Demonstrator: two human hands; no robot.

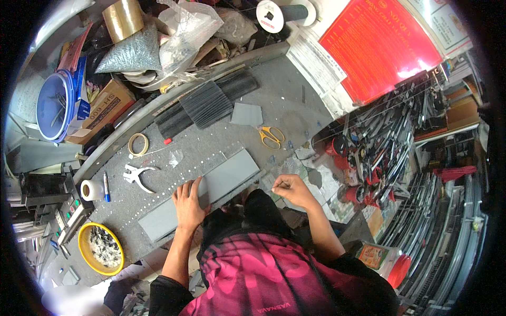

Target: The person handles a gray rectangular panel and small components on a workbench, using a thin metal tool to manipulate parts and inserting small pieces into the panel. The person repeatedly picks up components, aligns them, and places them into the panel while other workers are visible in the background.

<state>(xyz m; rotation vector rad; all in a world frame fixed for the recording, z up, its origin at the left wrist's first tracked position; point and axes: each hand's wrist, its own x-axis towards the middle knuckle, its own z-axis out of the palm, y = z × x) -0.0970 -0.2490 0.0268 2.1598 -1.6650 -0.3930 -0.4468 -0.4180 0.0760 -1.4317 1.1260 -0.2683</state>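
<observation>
A long grey panel [232,171] lies slantwise along the near edge of the grey worktable. My left hand [190,203] rests on top of it near its middle, fingers stretched over the surface and thumb toward the near edge. Off to the right of the panel, my right hand [294,190] is raised with its fingertips pinched together. Whatever is between those fingertips is too small to make out. Small white dots and bits lie along the panel's far side.
Yellow-handled scissors [272,138], a grey square piece [246,114] and dark ribbed strips [205,104] lie beyond the panel. Leftward are white pliers [139,177], a tape roll [138,144], a marker [106,187] and a yellow bowl of scraps [101,248]. Metal strips [390,142] crowd the right.
</observation>
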